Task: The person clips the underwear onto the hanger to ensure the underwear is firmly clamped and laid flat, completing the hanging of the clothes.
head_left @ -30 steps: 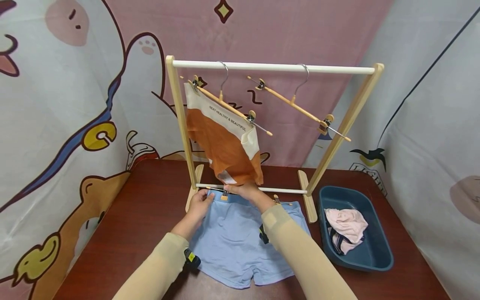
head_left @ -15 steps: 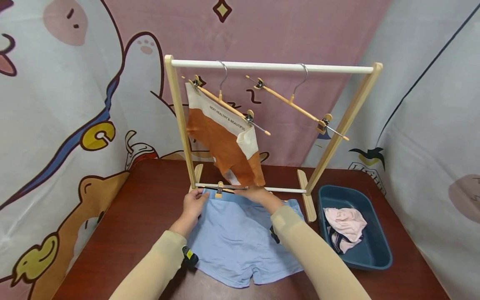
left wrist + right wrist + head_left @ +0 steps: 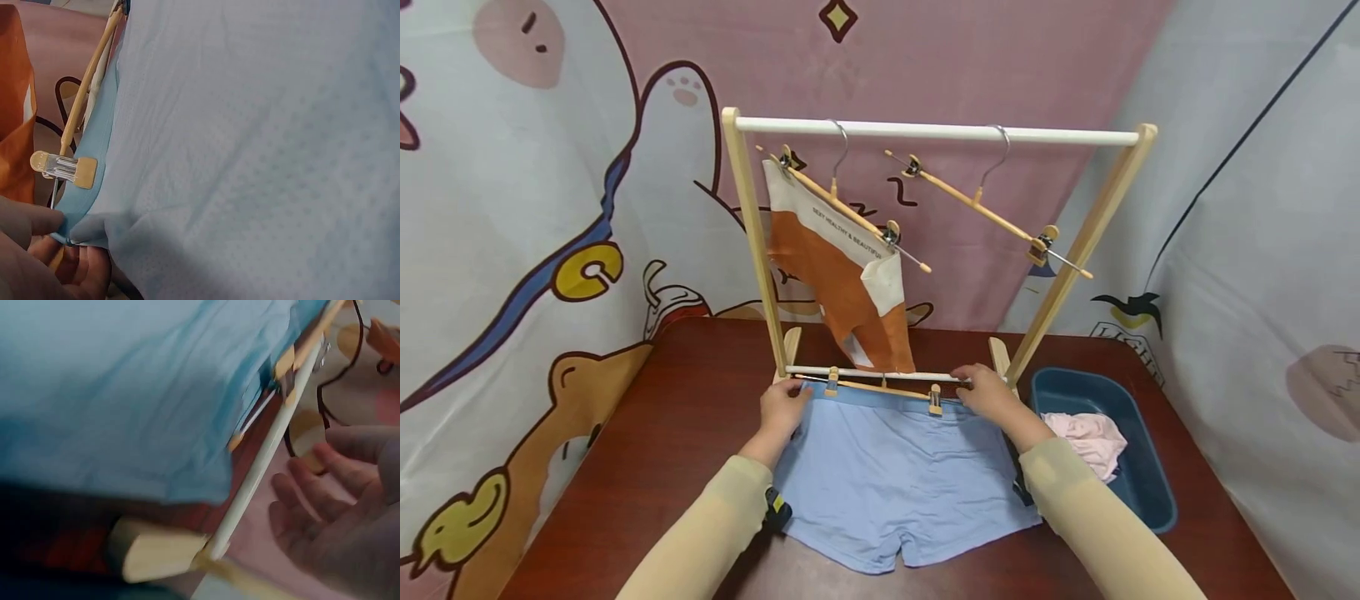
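Light blue shorts (image 3: 895,475) lie flat on the table, with a wooden clip hanger (image 3: 880,387) along their waistband. The hanger's left clip (image 3: 65,169) sits on the waistband, and its right clip (image 3: 935,400) is at the other side. My left hand (image 3: 782,410) pinches the waistband's left corner between thumb and fingers, as the left wrist view shows. By the right end of the waistband is my right hand (image 3: 998,402). In the right wrist view that hand (image 3: 340,494) has loosely bent, spread fingers with nothing between them, apart from the shorts.
A wooden rack (image 3: 1093,233) with a white top rail (image 3: 925,129) stands behind the shorts. Orange-and-white shorts (image 3: 842,275) hang from it at left, beside a bare clip hanger (image 3: 981,204). A blue basin (image 3: 1161,492) at right holds pink clothing (image 3: 1086,442).
My right hand has moved right, from near the left clip to the waistband's right end, uncovering the hanger's middle. My left hand stays at the left corner.
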The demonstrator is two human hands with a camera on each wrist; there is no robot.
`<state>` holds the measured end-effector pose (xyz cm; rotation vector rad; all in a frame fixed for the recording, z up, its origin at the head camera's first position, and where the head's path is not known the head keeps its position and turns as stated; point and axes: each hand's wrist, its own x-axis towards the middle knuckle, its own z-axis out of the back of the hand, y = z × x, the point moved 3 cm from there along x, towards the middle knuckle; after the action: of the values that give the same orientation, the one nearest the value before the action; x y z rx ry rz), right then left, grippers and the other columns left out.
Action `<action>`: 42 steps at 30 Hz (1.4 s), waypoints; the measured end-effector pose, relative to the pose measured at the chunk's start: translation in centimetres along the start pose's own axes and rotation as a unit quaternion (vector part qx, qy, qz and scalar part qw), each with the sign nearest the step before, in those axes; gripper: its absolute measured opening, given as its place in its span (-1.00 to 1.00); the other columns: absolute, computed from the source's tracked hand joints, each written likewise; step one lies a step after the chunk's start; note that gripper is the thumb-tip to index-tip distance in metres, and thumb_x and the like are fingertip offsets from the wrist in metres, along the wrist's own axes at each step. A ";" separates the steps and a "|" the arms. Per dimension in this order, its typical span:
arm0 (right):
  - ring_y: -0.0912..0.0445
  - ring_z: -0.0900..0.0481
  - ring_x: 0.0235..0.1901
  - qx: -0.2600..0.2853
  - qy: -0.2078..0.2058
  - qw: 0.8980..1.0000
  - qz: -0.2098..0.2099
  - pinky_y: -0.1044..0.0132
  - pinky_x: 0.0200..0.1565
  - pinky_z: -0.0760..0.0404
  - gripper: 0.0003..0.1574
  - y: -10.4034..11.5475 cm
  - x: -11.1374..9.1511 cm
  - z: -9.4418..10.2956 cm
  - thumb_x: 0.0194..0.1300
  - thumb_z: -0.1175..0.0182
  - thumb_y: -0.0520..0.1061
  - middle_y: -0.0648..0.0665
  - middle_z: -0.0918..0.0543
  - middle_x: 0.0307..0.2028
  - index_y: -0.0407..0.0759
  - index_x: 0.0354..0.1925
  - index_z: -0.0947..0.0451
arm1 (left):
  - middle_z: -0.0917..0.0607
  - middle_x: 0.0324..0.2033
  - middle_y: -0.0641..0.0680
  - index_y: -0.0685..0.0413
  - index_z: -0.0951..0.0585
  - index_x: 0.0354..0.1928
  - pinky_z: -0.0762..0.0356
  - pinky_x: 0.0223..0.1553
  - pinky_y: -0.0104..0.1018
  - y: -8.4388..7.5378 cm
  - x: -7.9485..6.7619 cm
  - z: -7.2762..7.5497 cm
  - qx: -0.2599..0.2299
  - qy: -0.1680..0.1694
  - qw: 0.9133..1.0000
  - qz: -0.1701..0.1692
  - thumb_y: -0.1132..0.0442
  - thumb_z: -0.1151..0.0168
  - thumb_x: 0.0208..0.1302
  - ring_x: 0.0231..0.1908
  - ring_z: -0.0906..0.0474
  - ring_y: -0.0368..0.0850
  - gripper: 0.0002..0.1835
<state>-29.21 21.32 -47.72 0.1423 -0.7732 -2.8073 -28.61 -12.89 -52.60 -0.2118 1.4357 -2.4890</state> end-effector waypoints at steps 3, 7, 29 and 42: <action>-0.31 -0.44 0.09 0.024 0.002 0.999 -0.048 -0.11 0.04 -0.46 -0.52 -1.4 -1.4 0.9 0.29 -0.03 -0.28 -0.49 -0.47 0.08 -0.49 0.15 -0.39 | -0.62 -0.30 0.26 0.32 -0.56 -0.23 -0.47 -0.17 -0.08 -0.2 0.0 0.3 0.010 -0.019 1.000 -0.010 0.32 -0.28 0.12 -0.21 -0.54 0.14 -0.78; -0.37 -0.20 0.26 0.137 0.021 0.981 -0.134 -0.18 0.21 -0.27 -0.36 -2.4 -2.9 0.9 0.35 0.06 -0.22 -0.57 -0.25 0.24 -0.56 0.28 -0.13 | -0.43 -0.32 0.20 0.22 -0.37 -0.30 -0.35 -0.26 -0.12 -0.6 -0.4 0.4 0.023 -0.046 0.999 -0.011 0.38 -0.24 0.04 -0.29 -0.42 0.12 -0.76; -0.34 -0.42 0.06 0.117 -0.021 0.965 -0.233 -0.13 0.06 -0.42 -0.44 -3.5 -2.8 -2.4 0.41 0.10 -0.04 -0.56 -0.43 0.06 -0.55 0.06 -0.36 | -0.57 -0.15 -0.01 0.02 -0.48 0.14 -0.46 -0.09 -0.31 -8.2 -8.1 -8.9 0.153 0.289 0.876 -0.353 0.24 -0.21 0.25 -0.12 -0.49 -0.15 -0.60; -0.06 -0.41 -0.40 0.013 -0.076 0.979 -0.190 0.11 -0.32 -0.38 -0.80 -3.5 -3.4 -1.6 0.31 -0.03 -0.18 -0.24 -0.51 -0.43 -0.28 -0.41 -0.40 | -0.59 0.05 -0.01 0.02 -0.52 0.16 -0.41 0.15 -0.09 -11.7 -6.3 -14.5 0.315 0.203 0.869 -0.323 0.09 0.04 0.44 0.10 -0.49 -0.11 -0.64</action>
<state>-26.32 24.33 -50.75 0.0887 -0.8993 -3.1996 -28.04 6.52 -49.74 -0.0296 0.6090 -3.5768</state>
